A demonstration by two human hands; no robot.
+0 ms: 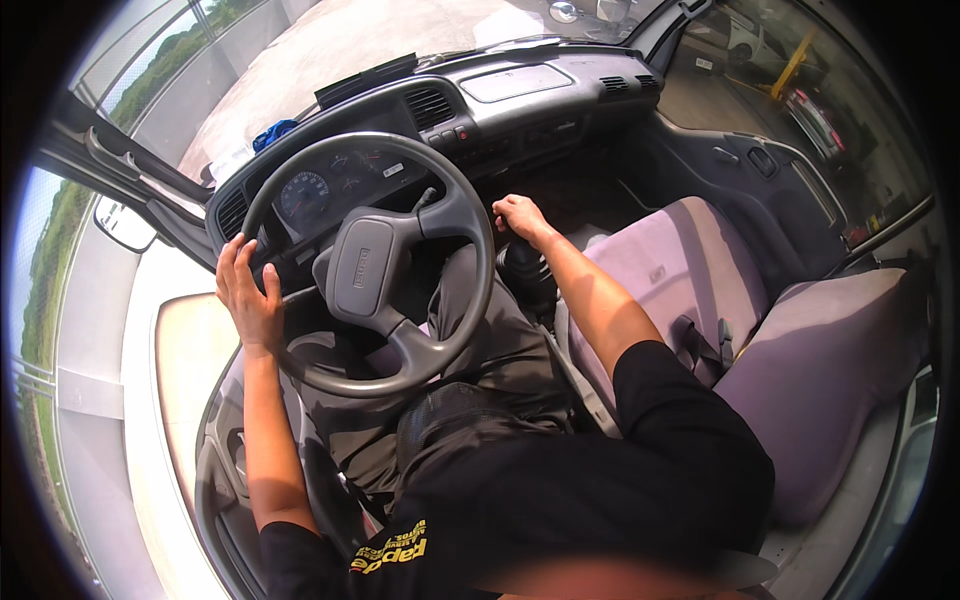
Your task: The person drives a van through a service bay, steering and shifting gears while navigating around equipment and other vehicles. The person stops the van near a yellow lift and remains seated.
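Note:
My left hand is at the left rim of the grey Isuzu steering wheel, fingers apart and raised, with nothing held in them; whether the palm touches the rim is unclear. Over the gear lever's black boot, my right hand has its fingers curled; the lever's knob cannot be seen, and the hand may be covering it. Behind the wheel is the instrument cluster. A control stalk sticks out to the right of the wheel's hub.
The dashboard runs across the front. A passenger seat with a black belt and buckle is on the right, beside the door panel. A blue cloth lies near the windscreen. Outside are a side mirror and a parked vehicle.

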